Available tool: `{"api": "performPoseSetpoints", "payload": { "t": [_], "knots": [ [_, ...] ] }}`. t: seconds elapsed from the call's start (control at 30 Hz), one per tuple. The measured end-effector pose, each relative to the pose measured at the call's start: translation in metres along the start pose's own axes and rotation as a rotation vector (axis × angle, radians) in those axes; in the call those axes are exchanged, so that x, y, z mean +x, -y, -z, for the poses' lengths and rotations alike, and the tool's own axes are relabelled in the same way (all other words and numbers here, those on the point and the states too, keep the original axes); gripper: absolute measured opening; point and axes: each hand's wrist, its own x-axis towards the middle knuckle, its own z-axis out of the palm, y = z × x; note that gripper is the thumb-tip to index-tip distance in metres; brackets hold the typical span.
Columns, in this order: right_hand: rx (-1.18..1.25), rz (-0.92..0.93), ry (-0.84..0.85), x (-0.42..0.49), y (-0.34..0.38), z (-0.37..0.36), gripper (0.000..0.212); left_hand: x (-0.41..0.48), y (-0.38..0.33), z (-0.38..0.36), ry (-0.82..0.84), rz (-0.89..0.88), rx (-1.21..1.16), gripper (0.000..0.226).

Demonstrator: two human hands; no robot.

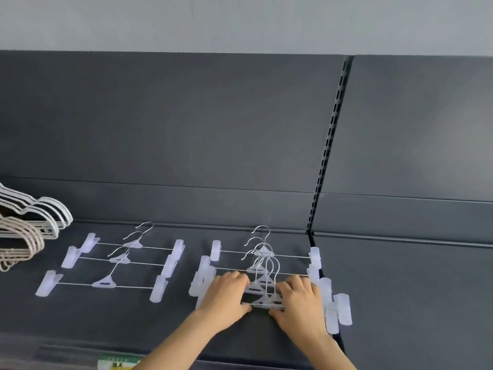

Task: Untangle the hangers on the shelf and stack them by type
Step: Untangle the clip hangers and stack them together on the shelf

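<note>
Several translucent clip hangers (262, 287) with metal hooks lie overlapping on the dark grey shelf (138, 319) at centre right. My left hand (225, 295) and my right hand (298, 297) both grip the wire bars of the nearest hangers in that pile, fingers curled over the bars on either side of the centre pieces. To the left, three more clip hangers (117, 263) lie spread in a row, one behind another. At the far left edge sit white wire hangers (45, 212) and beige hangers (21, 241) in two stacks.
The shelf's dark back panel (186, 129) rises behind the hangers. A slotted upright (328, 145) divides this bay from the one on the right. A green and yellow price label (117, 363) sits on the front edge.
</note>
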Motion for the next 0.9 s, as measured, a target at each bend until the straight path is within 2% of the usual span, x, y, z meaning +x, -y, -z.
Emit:
{"api": "performPoseSetpoints", "payload": {
  "t": [0.17, 0.33, 0.5, 0.67, 0.9],
  "knots": [
    [0.069, 0.005, 0.088, -0.002, -0.001, 0.004, 0.036, -0.001, -0.003, 0.004, 0.014, 0.022, -0.069, 0.037],
    [0.129, -0.02, 0.065, -0.006, -0.001, 0.016, 0.022, -0.006, -0.011, 0.016, -0.079, -0.037, -0.056, 0.032],
    [0.161, 0.023, -0.004, -0.006, 0.003, 0.019, 0.021, -0.013, -0.008, 0.028, -0.125, -0.033, -0.027, 0.03],
    [0.172, 0.09, 0.006, 0.0, 0.027, 0.017, 0.027, -0.03, 0.013, 0.033, -0.138, 0.048, -0.066, 0.026],
    [0.198, 0.231, 0.022, 0.007, 0.117, 0.01, 0.025, -0.08, 0.092, 0.052, -0.197, 0.116, -0.081, 0.034]
  ]
}}
